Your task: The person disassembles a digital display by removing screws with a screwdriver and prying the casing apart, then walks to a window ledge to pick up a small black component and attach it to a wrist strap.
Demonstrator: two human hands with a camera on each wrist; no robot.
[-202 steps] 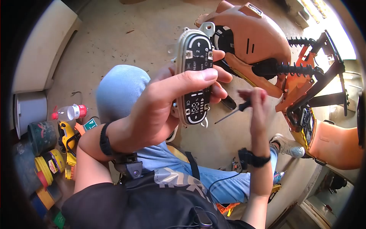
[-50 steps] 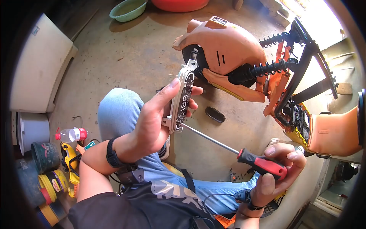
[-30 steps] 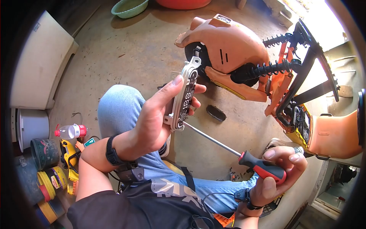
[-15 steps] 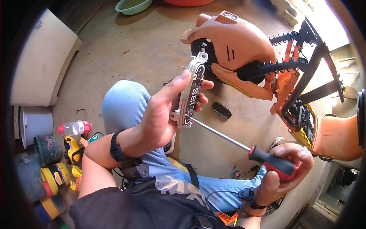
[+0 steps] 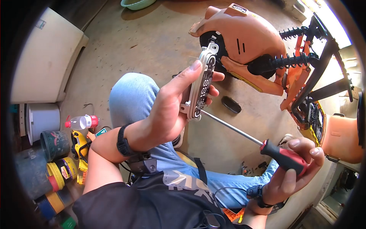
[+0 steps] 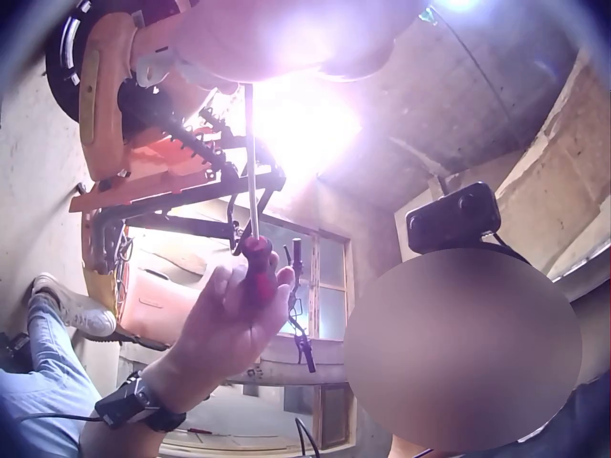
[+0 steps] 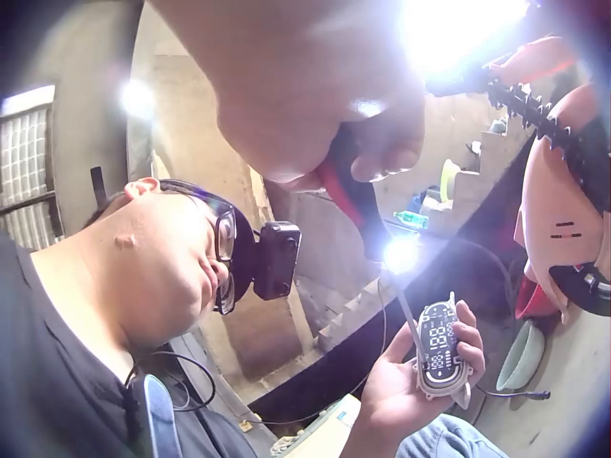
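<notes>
My left hand point(image 5: 167, 105) grips an oval display unit point(image 5: 205, 80) with a white frame and tabs, thumb on its near edge and fingers behind it. A screwdriver point(image 5: 284, 156) with a red and black handle is pinched in my right hand point(image 5: 293, 171), its shaft tip at the unit's lower end. In the right wrist view the display unit point(image 7: 440, 348) faces the camera, held in the left hand point(image 7: 396, 391), the shaft meeting its left edge. The left wrist view shows the right hand point(image 6: 224, 324) around the screwdriver handle point(image 6: 258, 272).
An orange scooter body point(image 5: 248, 34) with black shock absorbers lies at the upper right. On the floor are a dark oval piece point(image 5: 231, 104), small parts point(image 5: 248, 168), a bottle point(image 5: 82, 122) and buckets point(image 5: 55, 145) at the left. A pale green basin point(image 5: 138, 4) is at the top edge.
Both hands, the display unit and the screwdriver appear farther right, as does the background, so the view has shifted. Earlier the screwdriver was away from the unit; now its tip is at the lower end.
</notes>
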